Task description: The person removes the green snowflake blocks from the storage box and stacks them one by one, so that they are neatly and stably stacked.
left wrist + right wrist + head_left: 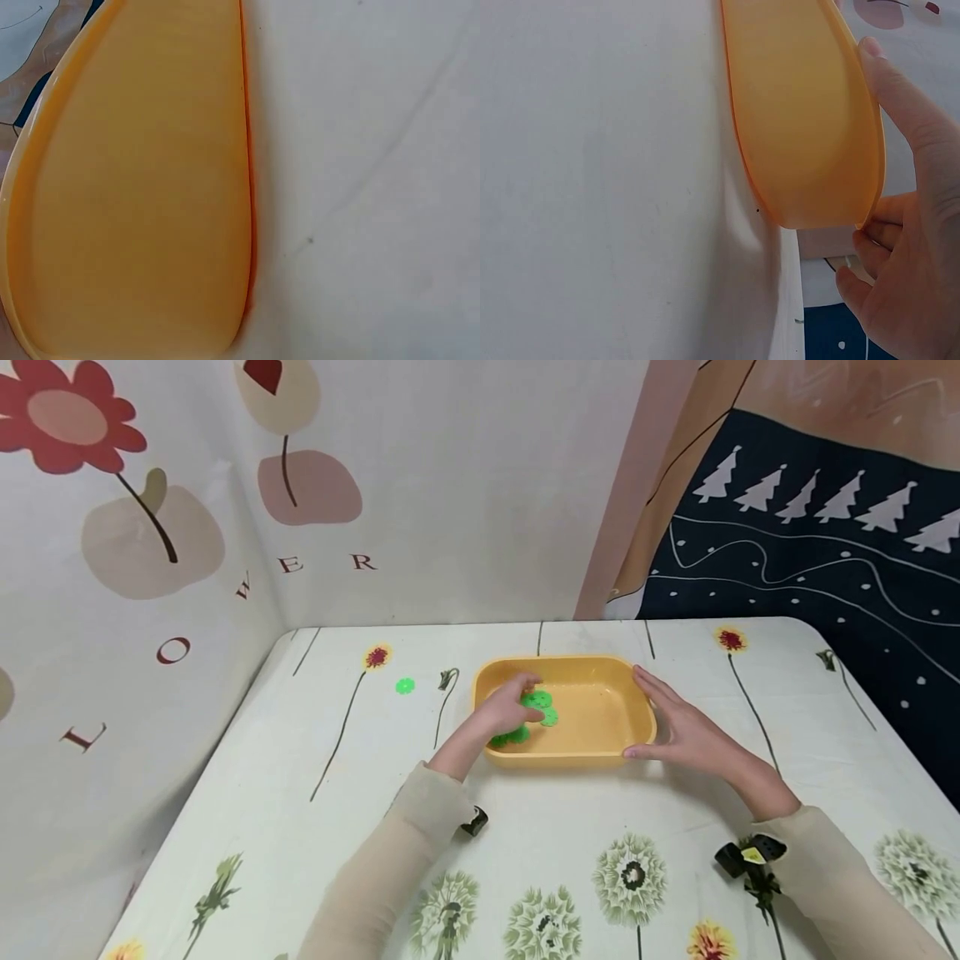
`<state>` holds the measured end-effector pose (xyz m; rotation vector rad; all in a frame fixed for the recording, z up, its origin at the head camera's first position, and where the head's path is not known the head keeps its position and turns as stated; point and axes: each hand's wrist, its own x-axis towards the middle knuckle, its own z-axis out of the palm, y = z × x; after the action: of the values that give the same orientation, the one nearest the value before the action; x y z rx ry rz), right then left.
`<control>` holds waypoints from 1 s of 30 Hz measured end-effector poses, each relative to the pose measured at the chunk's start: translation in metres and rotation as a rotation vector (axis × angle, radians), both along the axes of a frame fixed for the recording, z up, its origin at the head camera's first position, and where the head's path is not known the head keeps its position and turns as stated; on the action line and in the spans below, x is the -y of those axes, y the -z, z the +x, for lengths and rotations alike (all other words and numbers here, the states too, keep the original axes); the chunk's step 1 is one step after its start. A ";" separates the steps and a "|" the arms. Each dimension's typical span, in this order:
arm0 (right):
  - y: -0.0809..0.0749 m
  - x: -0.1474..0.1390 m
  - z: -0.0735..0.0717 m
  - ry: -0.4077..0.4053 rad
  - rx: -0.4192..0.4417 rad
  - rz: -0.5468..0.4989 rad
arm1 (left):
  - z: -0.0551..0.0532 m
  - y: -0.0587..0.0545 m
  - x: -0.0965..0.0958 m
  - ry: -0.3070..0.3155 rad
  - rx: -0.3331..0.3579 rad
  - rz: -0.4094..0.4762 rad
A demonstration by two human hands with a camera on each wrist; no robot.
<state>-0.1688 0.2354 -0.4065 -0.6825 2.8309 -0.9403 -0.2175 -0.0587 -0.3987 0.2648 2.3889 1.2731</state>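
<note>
A yellow rectangular plastic tub with rounded corners stands on the table. Several green flower-shaped discs lie in its left half, some beneath the left hand. My left hand reaches over the left rim into the tub, thumb and forefinger spread apart around the discs; its other fingers are largely hidden. At the opposite end, my right hand grips the tub's right side, thumb on the near corner and fingers toward the far corner. The right wrist view shows its thumb along the rim and fingers curled at the tub's end.
One more green disc lies on the tablecloth left of the tub. The flower-printed tablecloth covers the table. Hanging behind are a pale printed curtain and a dark cloth with white trees.
</note>
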 end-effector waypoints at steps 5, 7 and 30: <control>0.001 0.000 0.000 0.001 -0.003 0.004 | -0.003 0.000 0.000 0.060 0.049 -0.006; 0.001 0.000 0.000 0.001 -0.003 0.005 | -0.004 0.001 0.000 0.081 0.064 0.007; 0.001 0.002 0.000 0.008 0.013 0.004 | -0.002 0.007 -0.009 0.695 0.130 0.002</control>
<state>-0.1686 0.2336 -0.4072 -0.6634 2.8255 -0.9372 -0.2198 -0.0494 -0.4062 0.8894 1.9154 0.9208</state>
